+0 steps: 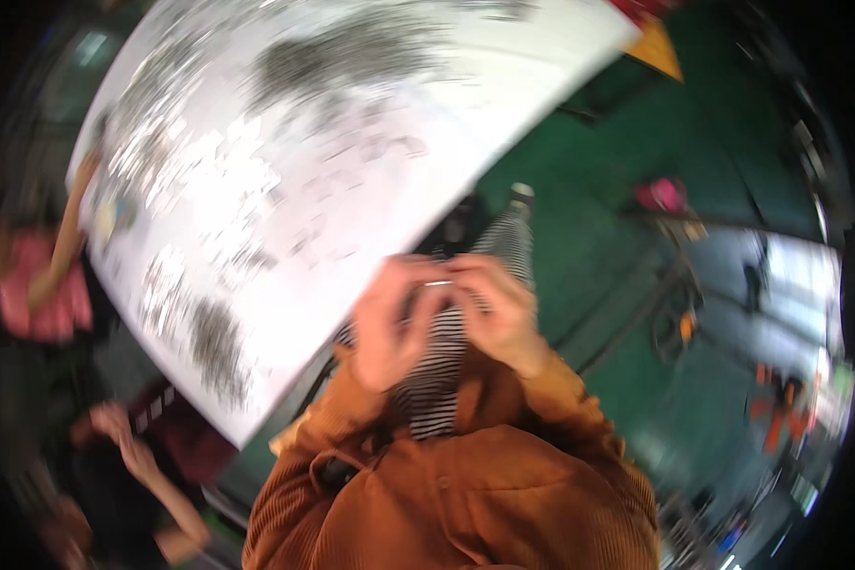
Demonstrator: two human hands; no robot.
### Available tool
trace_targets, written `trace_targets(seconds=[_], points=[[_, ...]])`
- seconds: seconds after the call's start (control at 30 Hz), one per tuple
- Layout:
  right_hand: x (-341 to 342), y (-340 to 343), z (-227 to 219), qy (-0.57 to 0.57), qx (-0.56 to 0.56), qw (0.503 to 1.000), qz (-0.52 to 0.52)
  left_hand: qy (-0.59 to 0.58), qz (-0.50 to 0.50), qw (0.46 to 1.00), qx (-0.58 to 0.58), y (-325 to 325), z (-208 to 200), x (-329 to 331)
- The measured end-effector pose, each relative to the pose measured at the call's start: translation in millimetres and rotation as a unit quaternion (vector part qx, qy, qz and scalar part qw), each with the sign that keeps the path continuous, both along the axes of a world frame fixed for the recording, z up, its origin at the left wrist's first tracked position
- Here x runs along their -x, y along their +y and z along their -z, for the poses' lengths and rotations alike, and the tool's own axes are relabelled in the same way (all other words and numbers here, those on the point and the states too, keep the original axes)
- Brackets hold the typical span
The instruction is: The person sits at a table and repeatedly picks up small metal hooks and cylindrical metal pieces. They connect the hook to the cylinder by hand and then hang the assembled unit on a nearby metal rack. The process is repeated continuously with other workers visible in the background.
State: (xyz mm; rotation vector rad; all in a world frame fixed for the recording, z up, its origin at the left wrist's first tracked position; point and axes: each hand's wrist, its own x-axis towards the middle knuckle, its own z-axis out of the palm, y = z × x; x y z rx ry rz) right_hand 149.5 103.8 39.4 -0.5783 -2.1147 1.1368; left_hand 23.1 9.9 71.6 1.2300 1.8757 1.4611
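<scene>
My left hand and my right hand meet in front of my body, near the edge of a white table. The fingers of both are bent and closed, tips together. A thin bright sliver shows between them; whether it is a held piece or a ring I cannot tell. On the tabletop, blurred by motion, lie a dark heap of small pieces, a scatter of shiny pieces and a smaller dark heap.
At the left, a person in a pink top reaches onto the table. Another person in dark clothes sits at the lower left, hands raised. Green floor lies to the right. A pink object and orange items stand farther off.
</scene>
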Motion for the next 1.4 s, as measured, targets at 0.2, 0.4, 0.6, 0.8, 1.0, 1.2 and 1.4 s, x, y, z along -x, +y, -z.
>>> trace_targets(seconds=[0.2,0.4,0.6,0.8,1.0,1.2,1.4], points=[[4,23,11,0.015,0.056,0.998,-0.027,-0.013,-0.008,1.000,0.010,-15,16,2],[110,90,31,-0.039,-0.035,0.999,-0.002,-0.012,-0.011,1.000,0.023,-19,48,-3],[243,132,83,-0.276,-0.112,0.954,0.023,-0.005,-0.014,1.000,0.007,-16,48,1],[300,117,153,-0.241,-0.058,0.968,0.027,-0.023,-0.046,0.997,0.057,-22,61,-1],[258,123,87,-0.136,-0.239,0.961,0.021,-0.033,0.016,0.999,0.019,-20,74,3],[182,110,78,-0.026,0.122,0.991,-0.039,-0.030,-0.011,0.999,0.019,-16,72,9],[101,90,45,0.034,0.540,0.841,-0.022,-0.052,-0.059,0.996,0.049,-19,44,3]])
